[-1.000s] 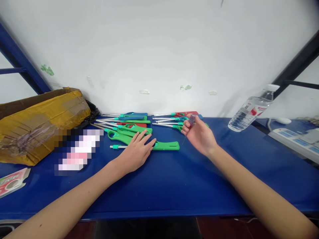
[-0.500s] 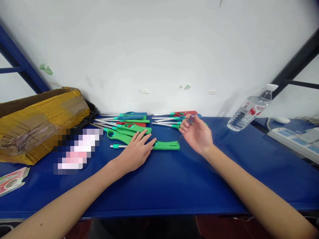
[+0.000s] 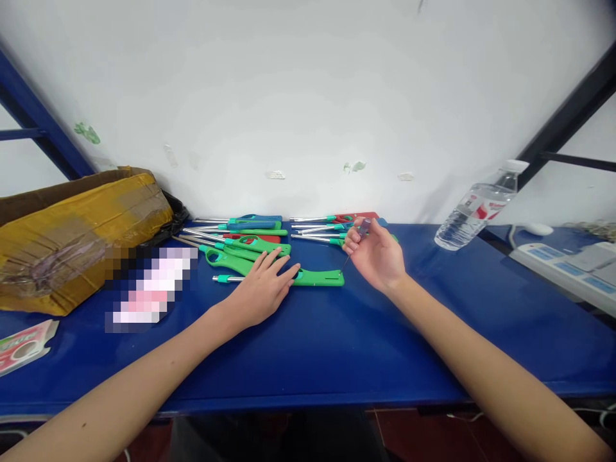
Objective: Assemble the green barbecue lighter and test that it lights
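Observation:
Spread fingers of my left hand [image 3: 262, 285] lie over a green long-nosed lighter [image 3: 320, 278] on the table, covering its middle. Its silver nozzle with a teal collar pokes out to the left. My right hand [image 3: 378, 256] is closed around the purplish handle of a small screwdriver [image 3: 365, 226]. The thin shaft slants down to the right end of the lighter's handle, and its tip is at or very near the surface there. Beyond my left hand lies a pile of green, blue and red lighters [image 3: 255, 224]. Several more lighters [image 3: 317, 228] lie behind my right hand, which partly hides them.
A taped cardboard box [image 3: 81, 244] stands at the left, with a blurred-out patch beside it. A printed card [image 3: 26, 346] lies at the left edge. On the right a water bottle [image 3: 474, 208] leans, near a white device [image 3: 568, 269]. The blue table [image 3: 308, 359] meets a white wall.
The view has shifted slightly. Both hands, the screwdriver and the lighter keep nearly the same places relative to each other.

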